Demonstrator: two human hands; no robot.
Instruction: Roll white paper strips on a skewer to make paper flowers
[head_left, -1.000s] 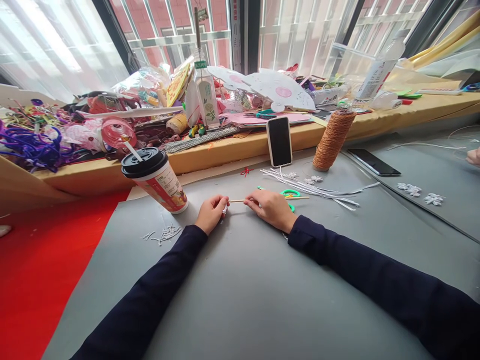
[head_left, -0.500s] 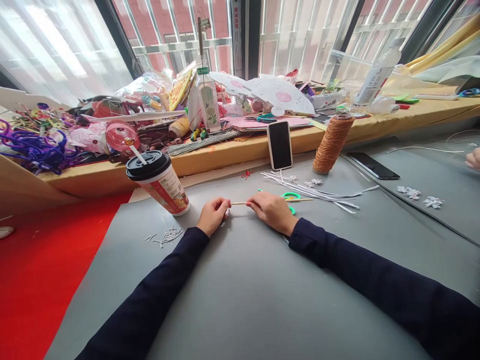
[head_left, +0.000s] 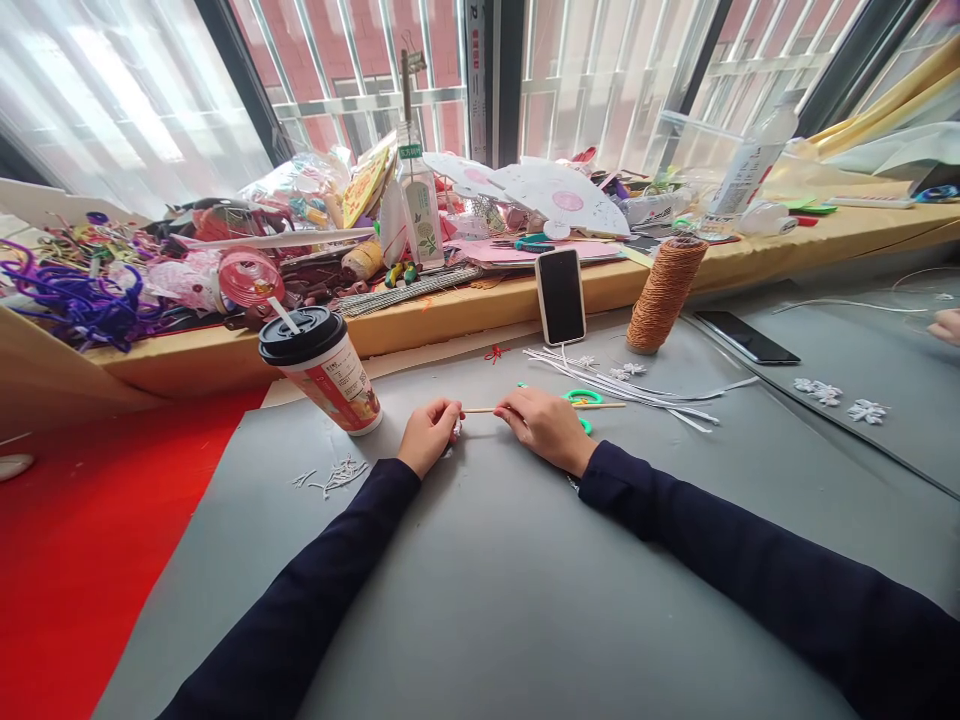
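Observation:
A thin wooden stick (head_left: 480, 410) runs level between my two hands over the grey table surface. My left hand (head_left: 430, 435) is closed around its left end, with a small bit of white material showing under the fingertips. My right hand (head_left: 547, 425) pinches the stick farther along, and the stick's other end sticks out past the knuckles. Behind the right hand lie green-handled scissors (head_left: 583, 397), partly covered by it. White cords (head_left: 637, 385) are spread just beyond, near small white knotted flowers (head_left: 627, 371).
A lidded paper cup (head_left: 326, 375) with a straw stands left of my hands, near white cord scraps (head_left: 337, 474). Behind are a propped phone (head_left: 562, 297) and a brown twine spool (head_left: 666, 295). To the right lie another phone (head_left: 746, 337) and more white flowers (head_left: 868, 411). Another person's hand (head_left: 946, 325) shows at the edge.
The whole view has shifted very slightly. Both hands keep their places on the stick, and nothing else has visibly moved.

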